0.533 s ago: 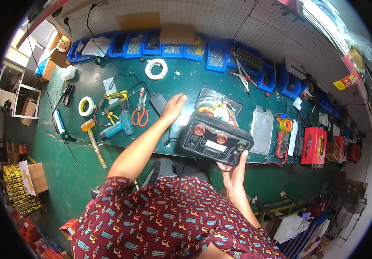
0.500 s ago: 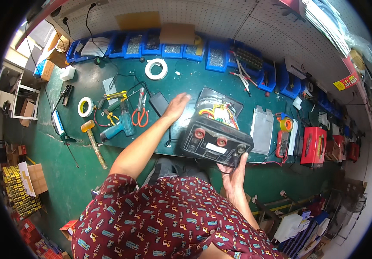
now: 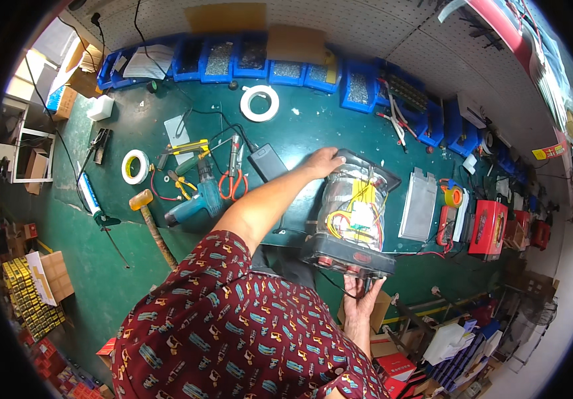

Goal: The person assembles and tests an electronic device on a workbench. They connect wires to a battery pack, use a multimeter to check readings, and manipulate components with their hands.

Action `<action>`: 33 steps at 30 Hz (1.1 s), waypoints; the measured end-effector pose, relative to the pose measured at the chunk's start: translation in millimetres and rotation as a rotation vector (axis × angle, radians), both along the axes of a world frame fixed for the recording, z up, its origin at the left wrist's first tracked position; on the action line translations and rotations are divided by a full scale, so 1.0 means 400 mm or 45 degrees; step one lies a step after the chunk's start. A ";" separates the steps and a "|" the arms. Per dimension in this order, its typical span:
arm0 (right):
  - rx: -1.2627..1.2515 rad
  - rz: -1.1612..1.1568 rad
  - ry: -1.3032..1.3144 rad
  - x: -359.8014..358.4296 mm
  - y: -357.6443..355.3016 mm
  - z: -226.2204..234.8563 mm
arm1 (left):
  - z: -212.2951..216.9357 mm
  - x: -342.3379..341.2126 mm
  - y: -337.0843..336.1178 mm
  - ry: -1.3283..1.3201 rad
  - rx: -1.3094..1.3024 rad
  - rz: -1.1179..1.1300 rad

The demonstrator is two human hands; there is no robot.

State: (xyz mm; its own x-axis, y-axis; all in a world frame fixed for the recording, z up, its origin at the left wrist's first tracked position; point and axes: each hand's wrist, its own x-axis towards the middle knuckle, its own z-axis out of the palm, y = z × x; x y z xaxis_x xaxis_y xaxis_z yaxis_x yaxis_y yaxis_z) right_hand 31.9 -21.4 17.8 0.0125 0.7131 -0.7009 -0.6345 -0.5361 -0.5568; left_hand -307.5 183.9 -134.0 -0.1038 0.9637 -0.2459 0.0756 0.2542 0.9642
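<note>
Over the front edge of the bench I hold a battery pack (image 3: 349, 206) wrapped in clear film, with yellow tape, a white label and thin coloured wires on top. A black panel (image 3: 347, 258) with red round terminals closes its near end, and a black plastic end cover (image 3: 373, 169) stands at its far end. My left hand (image 3: 323, 163) is closed on the left corner of the far cover. My right hand (image 3: 362, 299) supports the near panel from below, fingertips against its face near a black cable; part of its grip is hidden.
Left on the bench lie a teal cordless drill (image 3: 197, 203), red-handled scissors (image 3: 233, 185), a black power adapter (image 3: 268, 161), a mallet (image 3: 152, 223) and tape rolls. A grey flat pouch (image 3: 419, 205) and a red box (image 3: 487, 229) lie right. Blue bins (image 3: 286, 72) line the back.
My left hand has moved right and taken hold of the far cover. The pack has tilted, so its terminal face turns down toward me and the wrapped, wired top shows.
</note>
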 end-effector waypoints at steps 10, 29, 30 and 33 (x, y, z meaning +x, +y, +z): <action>0.064 0.140 0.145 0.153 0.102 -0.070 | 0.133 0.017 -0.087 0.220 0.064 0.093; 0.006 0.553 0.011 0.038 0.675 -0.258 | 0.203 -0.068 -0.307 0.360 0.156 0.735; -0.010 0.557 -0.012 0.036 0.683 -0.258 | 0.211 -0.066 -0.308 0.406 0.124 0.735; 0.044 0.626 -0.038 0.063 0.690 -0.272 | 0.210 -0.070 -0.311 0.528 0.076 0.728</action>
State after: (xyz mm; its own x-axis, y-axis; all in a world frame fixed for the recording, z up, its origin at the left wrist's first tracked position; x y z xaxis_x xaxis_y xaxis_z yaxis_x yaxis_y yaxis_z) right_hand 57.2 254.4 -91.0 -0.3117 0.6622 -0.6815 -0.2946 -0.7492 -0.5932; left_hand -335.6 59.6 -49.8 -0.6712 0.7409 -0.0249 0.3103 0.3112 0.8983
